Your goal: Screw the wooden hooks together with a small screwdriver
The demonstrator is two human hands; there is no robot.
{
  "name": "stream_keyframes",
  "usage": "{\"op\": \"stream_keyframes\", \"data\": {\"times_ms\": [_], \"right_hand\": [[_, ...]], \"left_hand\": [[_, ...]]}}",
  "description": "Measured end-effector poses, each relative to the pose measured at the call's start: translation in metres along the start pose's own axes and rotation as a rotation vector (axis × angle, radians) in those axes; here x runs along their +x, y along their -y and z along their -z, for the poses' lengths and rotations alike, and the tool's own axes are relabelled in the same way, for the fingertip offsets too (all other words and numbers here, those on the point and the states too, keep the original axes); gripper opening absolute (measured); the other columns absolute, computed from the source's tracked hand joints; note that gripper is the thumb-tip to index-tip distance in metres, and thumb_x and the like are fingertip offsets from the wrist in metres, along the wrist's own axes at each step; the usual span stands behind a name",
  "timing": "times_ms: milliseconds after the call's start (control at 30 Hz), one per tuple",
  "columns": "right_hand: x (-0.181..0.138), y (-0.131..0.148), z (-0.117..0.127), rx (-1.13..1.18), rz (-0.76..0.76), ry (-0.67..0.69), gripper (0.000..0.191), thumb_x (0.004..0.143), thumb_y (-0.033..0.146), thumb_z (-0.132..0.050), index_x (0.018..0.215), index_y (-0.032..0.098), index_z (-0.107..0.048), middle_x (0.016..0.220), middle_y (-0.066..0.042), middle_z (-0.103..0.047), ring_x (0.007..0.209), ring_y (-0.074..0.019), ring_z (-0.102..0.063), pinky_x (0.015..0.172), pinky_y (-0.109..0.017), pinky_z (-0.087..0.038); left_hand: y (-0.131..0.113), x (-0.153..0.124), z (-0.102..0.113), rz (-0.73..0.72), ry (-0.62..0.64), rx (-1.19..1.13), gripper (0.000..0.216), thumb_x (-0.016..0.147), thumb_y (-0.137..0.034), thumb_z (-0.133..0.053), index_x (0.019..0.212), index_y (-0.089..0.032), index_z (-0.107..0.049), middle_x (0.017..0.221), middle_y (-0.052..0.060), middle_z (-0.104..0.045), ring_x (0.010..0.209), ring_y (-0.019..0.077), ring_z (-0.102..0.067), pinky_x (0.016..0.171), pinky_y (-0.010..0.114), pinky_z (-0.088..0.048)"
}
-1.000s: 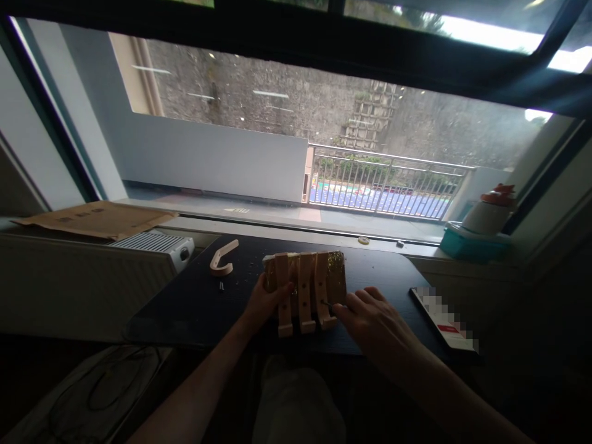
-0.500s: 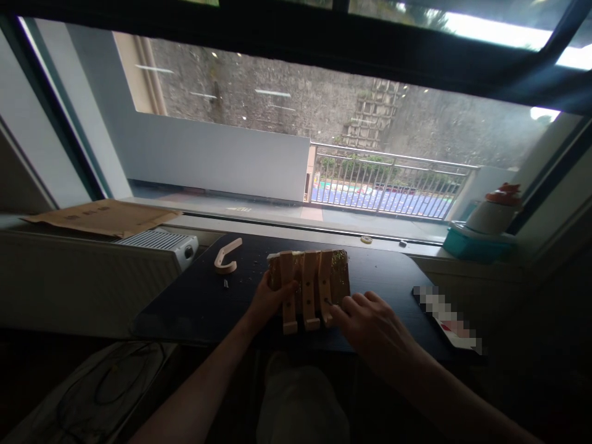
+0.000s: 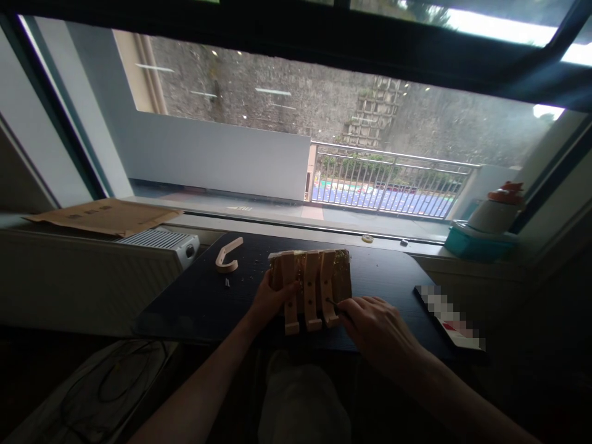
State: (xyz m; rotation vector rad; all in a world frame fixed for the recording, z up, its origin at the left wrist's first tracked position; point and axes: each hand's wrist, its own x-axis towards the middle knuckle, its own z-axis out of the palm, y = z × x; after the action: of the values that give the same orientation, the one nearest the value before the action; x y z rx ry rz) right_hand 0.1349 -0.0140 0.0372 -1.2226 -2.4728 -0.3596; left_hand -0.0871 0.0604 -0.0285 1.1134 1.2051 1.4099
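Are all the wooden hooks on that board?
No, three wooden hooks are on the board, but a loose hook lies apart from it on the dark table.

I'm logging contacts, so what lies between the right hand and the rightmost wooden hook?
In the head view, a thin dark tool spans from the right hand to the rightmost hook.

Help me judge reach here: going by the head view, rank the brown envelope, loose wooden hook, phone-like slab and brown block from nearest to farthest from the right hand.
1. Brown block: just left of the right hand.
2. Phone-like slab: to its right.
3. Loose wooden hook: left part of the table.
4. Brown envelope: far left, beyond the table.
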Motion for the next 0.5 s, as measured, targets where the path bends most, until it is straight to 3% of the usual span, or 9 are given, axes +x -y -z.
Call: {"op": "stream_keyframes", "data": {"times_ms": [267, 500], "right_hand": [[0.012, -0.006, 0.011, -0.251, 0.345, 0.087, 0.015, 0.078, 0.007, -0.054, 0.087, 0.018, -0.058, 0.08, -0.005, -0.059, 0.068, -0.0155, -0.049, 0.06, -0.029, -0.033], [0.009, -0.003, 0.01, -0.106, 0.156, 0.113, 0.015, 0.079, 0.005, -0.05, 0.084, 0.018, -0.058, 0.078, -0.003, -0.058, 0.069, -0.0147, -0.05, 0.061, -0.027, -0.034]], "left_hand": [[0.004, 0.002, 0.002, -0.035, 0.009, 0.027, 0.053, 0.059, -0.032, -0.077, 0.104, -0.019, -0.053, 0.094, 0.005, -0.066, 0.083, 0.02, -0.064, 0.067, 0.028, -0.053], [0.007, 0.003, 0.002, -0.04, 0.003, 0.017, 0.055, 0.058, -0.03, -0.078, 0.105, -0.018, -0.052, 0.094, 0.005, -0.066, 0.082, 0.0197, -0.064, 0.069, 0.029, -0.053]]}}
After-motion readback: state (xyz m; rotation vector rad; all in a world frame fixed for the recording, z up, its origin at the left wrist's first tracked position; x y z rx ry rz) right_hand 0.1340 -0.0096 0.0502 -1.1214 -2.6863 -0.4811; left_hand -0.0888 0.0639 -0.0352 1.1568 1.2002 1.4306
